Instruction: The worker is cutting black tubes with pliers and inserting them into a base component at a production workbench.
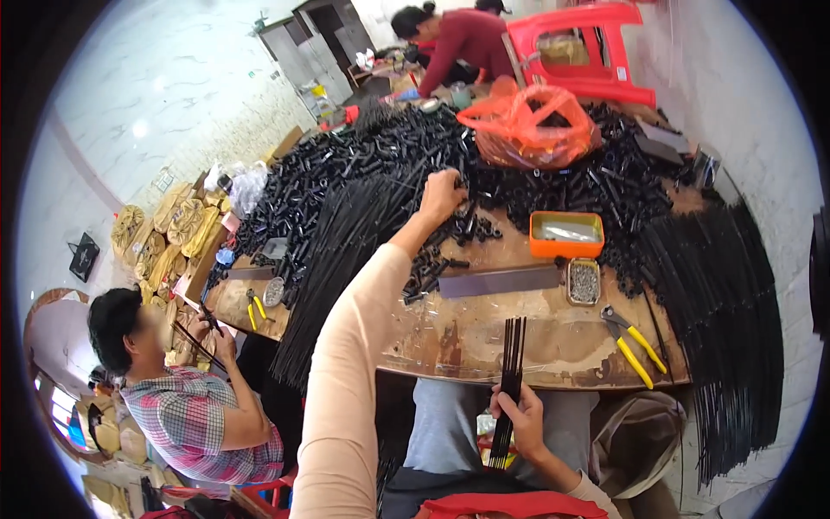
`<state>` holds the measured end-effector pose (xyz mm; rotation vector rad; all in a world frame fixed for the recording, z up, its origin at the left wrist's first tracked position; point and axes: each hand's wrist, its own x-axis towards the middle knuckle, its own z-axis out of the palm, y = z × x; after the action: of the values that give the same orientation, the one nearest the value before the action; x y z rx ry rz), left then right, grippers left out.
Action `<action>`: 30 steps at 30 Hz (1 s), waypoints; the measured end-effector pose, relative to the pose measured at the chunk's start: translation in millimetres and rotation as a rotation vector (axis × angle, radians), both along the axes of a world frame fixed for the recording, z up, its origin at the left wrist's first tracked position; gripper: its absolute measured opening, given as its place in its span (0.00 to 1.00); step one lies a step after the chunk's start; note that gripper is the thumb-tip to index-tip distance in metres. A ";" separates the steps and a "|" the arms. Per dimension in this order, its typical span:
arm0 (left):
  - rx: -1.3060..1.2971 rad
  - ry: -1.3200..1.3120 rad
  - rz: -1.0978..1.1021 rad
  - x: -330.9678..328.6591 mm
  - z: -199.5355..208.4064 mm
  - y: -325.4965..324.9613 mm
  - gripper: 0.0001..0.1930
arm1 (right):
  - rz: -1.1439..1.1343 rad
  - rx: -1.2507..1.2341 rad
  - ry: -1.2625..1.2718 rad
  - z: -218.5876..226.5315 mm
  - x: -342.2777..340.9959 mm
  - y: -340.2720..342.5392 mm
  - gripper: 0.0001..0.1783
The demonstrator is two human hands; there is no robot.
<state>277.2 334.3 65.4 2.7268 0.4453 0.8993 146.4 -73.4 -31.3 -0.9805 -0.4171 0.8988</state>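
My left hand (443,195) reaches far across the table to where a bundle of long thin black rods (346,233) meets a heap of short black tubular parts (298,186). Its fingers are curled closed, and what they grip, if anything, is hidden. Low over my lap, my right hand (521,419) is wrapped round several thin black rods (513,350), held nearly upright at the table's front edge. Between my hands lie a flat grey bar (500,281) and a small clear tray of tiny metal pieces (584,283).
Yellow-handled cutters (629,344) lie right, beside another rod bundle (718,320) hanging over the edge. An orange box (566,234) and red plastic bag (532,130) stand farther back. A co-worker (190,389) in checks sits left; another person (462,52) leans over beyond the table (450,337).
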 end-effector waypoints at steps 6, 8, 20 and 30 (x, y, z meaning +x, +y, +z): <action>-0.084 0.292 -0.263 -97.1 38.6 -85.8 0.12 | -0.066 0.037 -0.165 -10.9 -0.4 2.5 0.08; -0.117 0.379 -0.253 -134.7 37.6 -116.3 0.12 | -0.055 0.071 -0.179 -11.4 1.3 3.6 0.08; -0.501 -0.021 -0.041 -207.3 -56.5 -180.1 0.12 | 0.027 0.173 -0.216 -22.1 11.5 9.9 0.12; -0.468 -0.126 -0.107 -202.9 -66.6 -184.6 0.14 | 0.001 0.105 -0.180 -15.6 3.7 3.2 0.11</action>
<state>74.2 149.7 -1.2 2.2346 0.4184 0.8127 150.1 -70.2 -46.9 -0.9680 -0.6112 0.7840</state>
